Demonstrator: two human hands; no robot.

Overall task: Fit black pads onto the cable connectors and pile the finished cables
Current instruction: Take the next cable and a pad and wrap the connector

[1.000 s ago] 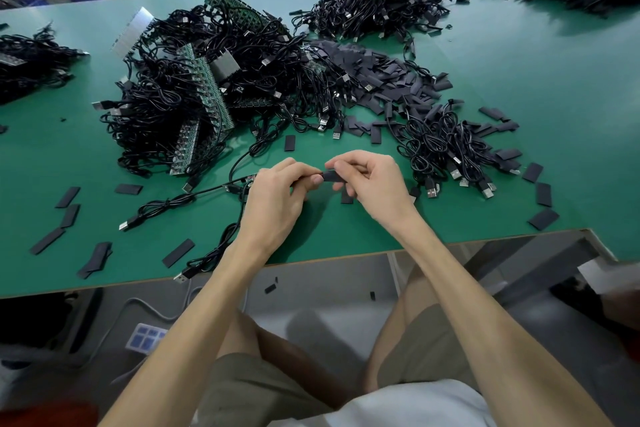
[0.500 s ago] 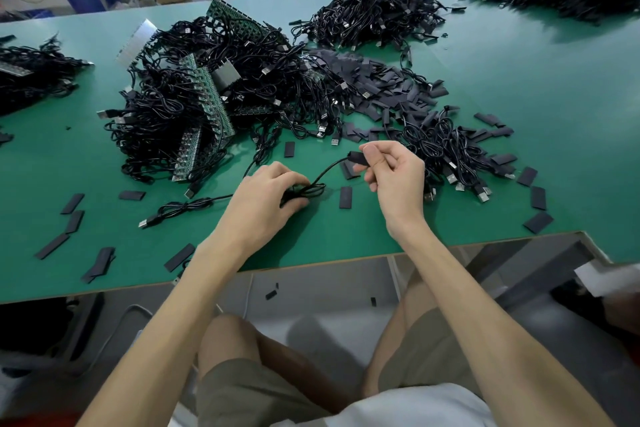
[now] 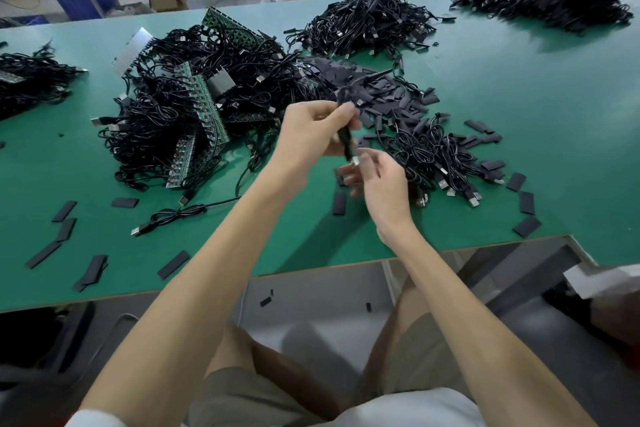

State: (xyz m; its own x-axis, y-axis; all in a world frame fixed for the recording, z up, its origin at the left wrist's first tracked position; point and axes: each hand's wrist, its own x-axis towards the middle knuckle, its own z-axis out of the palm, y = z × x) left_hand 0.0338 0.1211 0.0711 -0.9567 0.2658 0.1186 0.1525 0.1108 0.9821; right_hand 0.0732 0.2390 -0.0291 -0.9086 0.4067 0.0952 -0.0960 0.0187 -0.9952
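Above the green table (image 3: 519, 107), my left hand (image 3: 308, 139) pinches a black cable (image 3: 346, 139) between thumb and fingertips. Its bundled part is blurred above my fingers. The connector hangs down with its silver tip at my right hand (image 3: 379, 184), whose thumb and fingers close around that tip. A heap of loose black pads (image 3: 384, 97) lies just behind my hands. A pile of cables (image 3: 433, 156) with pads on their connectors sits to the right of my hands.
A big tangle of cables and green circuit boards (image 3: 194, 114) fills the left middle. More cable piles lie far back (image 3: 367, 24), far right (image 3: 547, 0) and far left (image 3: 27, 80). One loose cable (image 3: 173, 217) and scattered pads (image 3: 64, 218) lie near the front edge.
Both hands rose off the table with the cable. My left hand moved up and right, now pinching it from above; my right hand dropped below to the connector tip.
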